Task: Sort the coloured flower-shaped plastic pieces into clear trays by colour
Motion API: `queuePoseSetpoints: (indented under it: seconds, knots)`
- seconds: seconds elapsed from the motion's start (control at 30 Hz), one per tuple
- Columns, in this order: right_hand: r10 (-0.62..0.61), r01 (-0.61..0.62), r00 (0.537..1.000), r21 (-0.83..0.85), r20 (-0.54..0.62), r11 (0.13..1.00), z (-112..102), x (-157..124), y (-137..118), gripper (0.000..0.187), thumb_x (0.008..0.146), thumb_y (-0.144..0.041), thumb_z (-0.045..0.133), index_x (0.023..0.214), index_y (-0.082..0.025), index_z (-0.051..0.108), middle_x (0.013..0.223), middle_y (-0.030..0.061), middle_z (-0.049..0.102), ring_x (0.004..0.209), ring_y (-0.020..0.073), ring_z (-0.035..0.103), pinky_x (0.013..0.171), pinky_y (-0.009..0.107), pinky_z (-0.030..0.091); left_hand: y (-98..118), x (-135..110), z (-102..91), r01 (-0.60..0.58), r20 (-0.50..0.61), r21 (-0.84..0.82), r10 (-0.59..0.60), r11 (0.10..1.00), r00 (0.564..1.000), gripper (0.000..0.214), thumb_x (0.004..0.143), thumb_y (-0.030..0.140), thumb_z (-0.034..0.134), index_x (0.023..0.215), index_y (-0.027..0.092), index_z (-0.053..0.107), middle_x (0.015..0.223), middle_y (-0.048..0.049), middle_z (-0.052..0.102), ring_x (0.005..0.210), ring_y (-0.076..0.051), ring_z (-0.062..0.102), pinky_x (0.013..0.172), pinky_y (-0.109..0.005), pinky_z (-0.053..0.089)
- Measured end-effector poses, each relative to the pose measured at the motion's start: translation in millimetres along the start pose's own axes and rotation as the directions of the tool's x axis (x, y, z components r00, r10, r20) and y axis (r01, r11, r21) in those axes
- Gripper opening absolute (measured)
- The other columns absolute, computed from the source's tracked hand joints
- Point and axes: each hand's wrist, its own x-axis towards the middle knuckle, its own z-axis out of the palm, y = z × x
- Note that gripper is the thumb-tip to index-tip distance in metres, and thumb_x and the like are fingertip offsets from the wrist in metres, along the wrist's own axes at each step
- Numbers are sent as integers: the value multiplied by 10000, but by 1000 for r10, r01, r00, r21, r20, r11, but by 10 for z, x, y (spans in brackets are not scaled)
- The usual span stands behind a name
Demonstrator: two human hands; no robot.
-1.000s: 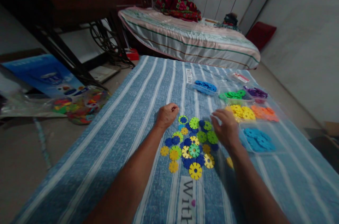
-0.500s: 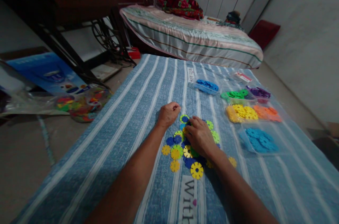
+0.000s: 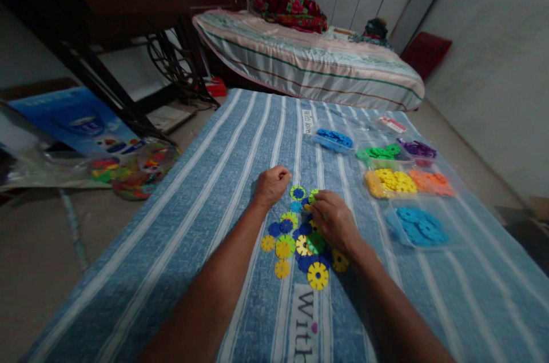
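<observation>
- The left hand [image 3: 273, 186] rests on the striped cloth [image 3: 214, 180] at the pile's eleven o'clock, fingers curled into a loose fist; whether anything sits inside, I cannot tell.
- The pile of slotted discs [image 3: 303, 244], yellow, green and blue, lies flat and overlapping on the cloth between the forearms. They look like thin plastic: very light, fairly stiff, perhaps a little slick where faces overlap (the notched rims should help the grip).
- An orange-yellow disc [image 3: 282, 268] sits at seven o'clock, clear of the thickest overlap; a pinch across opposite rim edges should suit it.
- The big yellow disc [image 3: 318, 276], at five o'clock, shows its centre hole and slots; a nail under the rim would likely lift it, though bending the narrow teeth hard might crack them.
- The right hand [image 3: 337, 220] reaches in from two o'clock, fingers bent downward with a yellow sliver at their tips; I cannot tell whether they grip it.
- The light-blue discs [image 3: 420, 227], at three o'clock, lie heaped in a clear tub [image 3: 397, 230].
</observation>
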Motion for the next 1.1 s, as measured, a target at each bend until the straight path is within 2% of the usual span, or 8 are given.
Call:
queuePoseSetpoints:
  seconds: [0.2,0.37,0.47,0.6,0.67,0.8,1.0,1.1]
  knots:
    - [57,-74,981,-90,-185,993,-448,66,382,217,906,-246,519,760,-204,675,923,101,705,918,218,651,846,375,538,-26,6,13,1,-8,-4,-1,1000,1000,159,793,334,563,780,225,677,701,7,691,741,-160,673,634,-218,494]
    - [165,-318,890,-320,-425,893,-906,79,820,218,864,-296,516,764,-190,678,832,117,695,808,252,629,773,416,512,-35,9,23,-10,-13,-10,10,1000,1000,154,791,325,565,782,219,676,707,8,691,741,-156,672,649,-219,500]
    - [172,-372,861,-361,-479,855,-942,44,825,193,852,-288,530,817,-179,685,829,125,688,810,264,619,770,418,495,-20,6,14,-16,-13,-10,16,1000,1000,156,790,328,561,777,218,671,690,11,681,732,-154,668,647,-218,495]
    - [117,-157,972,-195,-203,968,-624,-25,469,184,904,-249,510,840,-194,674,863,95,690,821,220,625,773,356,504,9,-4,-7,-7,-7,1,7,1000,1000,163,788,341,559,775,220,668,681,8,675,723,-158,665,630,-216,485]
    - [76,-85,994,-120,-81,989,-415,-49,256,182,915,-235,521,821,-201,673,869,85,683,832,207,622,778,333,503,18,-8,-14,-4,-4,5,4,1000,1000,166,788,343,555,774,221,667,683,7,677,725,-160,666,627,-216,483]
    - [38,-34,998,-85,54,996,-134,-33,-19,195,926,-215,524,816,-205,685,915,92,673,892,212,612,828,338,499,16,-6,-17,-4,2,4,4,1000,1000,173,786,348,550,773,221,666,689,6,681,723,-160,666,627,-219,484]
    - [17,27,975,-197,220,980,24,118,-174,95,872,-222,628,924,-209,706,1171,129,638,1221,301,496,969,446,465,3,7,-11,-6,3,-7,7,1000,1000,177,793,361,550,773,224,660,669,6,675,692,-159,661,627,-227,489]
    - [37,40,959,-264,282,964,88,173,-222,120,861,-244,662,960,-198,710,1235,143,610,1271,321,451,979,471,457,8,7,-11,-7,-1,-7,6,1000,1000,175,790,359,548,774,223,656,661,4,670,684,-160,657,630,-233,490]
